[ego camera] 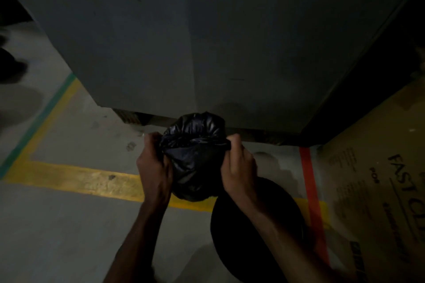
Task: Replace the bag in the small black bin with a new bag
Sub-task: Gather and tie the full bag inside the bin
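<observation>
Black plastic bag (195, 156) bulges between your fists: left hand (154, 163) and right hand (239, 165) each clench its gathered edges, above the black bin (285, 218).

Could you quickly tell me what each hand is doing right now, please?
Left hand: closed, gripping the black bag on its left side.
Right hand: closed, gripping the same bag on its right side.
</observation>
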{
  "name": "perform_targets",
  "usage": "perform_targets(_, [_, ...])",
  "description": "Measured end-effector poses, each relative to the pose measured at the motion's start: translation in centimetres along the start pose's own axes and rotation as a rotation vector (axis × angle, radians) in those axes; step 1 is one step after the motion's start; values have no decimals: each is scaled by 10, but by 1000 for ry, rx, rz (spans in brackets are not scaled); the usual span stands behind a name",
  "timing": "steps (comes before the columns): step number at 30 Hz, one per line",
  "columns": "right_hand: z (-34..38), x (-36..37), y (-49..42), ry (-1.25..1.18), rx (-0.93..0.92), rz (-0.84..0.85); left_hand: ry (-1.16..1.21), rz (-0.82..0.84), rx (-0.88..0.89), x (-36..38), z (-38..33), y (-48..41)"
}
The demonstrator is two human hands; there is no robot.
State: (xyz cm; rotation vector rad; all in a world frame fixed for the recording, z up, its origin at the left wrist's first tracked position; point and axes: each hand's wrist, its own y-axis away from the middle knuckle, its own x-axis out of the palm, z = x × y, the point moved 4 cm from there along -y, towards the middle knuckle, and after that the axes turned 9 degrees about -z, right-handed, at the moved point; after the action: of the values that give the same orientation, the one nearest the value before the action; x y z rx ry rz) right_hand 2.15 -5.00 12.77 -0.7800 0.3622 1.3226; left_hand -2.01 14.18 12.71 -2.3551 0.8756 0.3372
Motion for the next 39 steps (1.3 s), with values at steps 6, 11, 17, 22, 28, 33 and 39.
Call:
perform_targets(6, [-23,104,14,95,426,336,-210,248,-9,15,109,16])
perform_targets(11, [-43,156,25,167,464,485,-410,255,-246,19,175,36])
perform_targets(17, [-59,191,43,218,539,596,-216,190,-455,24,200,73])
perform_targets(22, [-60,192,53,224,529,652,-193,243,-499,25,194,80])
perform_targets(28, [-47,161,34,129,517,640,-180,281,-445,11,165,61])
perform_targets(33, [-25,106,14,75,466,548,-235,338,-353,0,118,33])
perform_targets(39, [-10,-3,-1,66,382,411,-200,360,-246,-6,32,20])
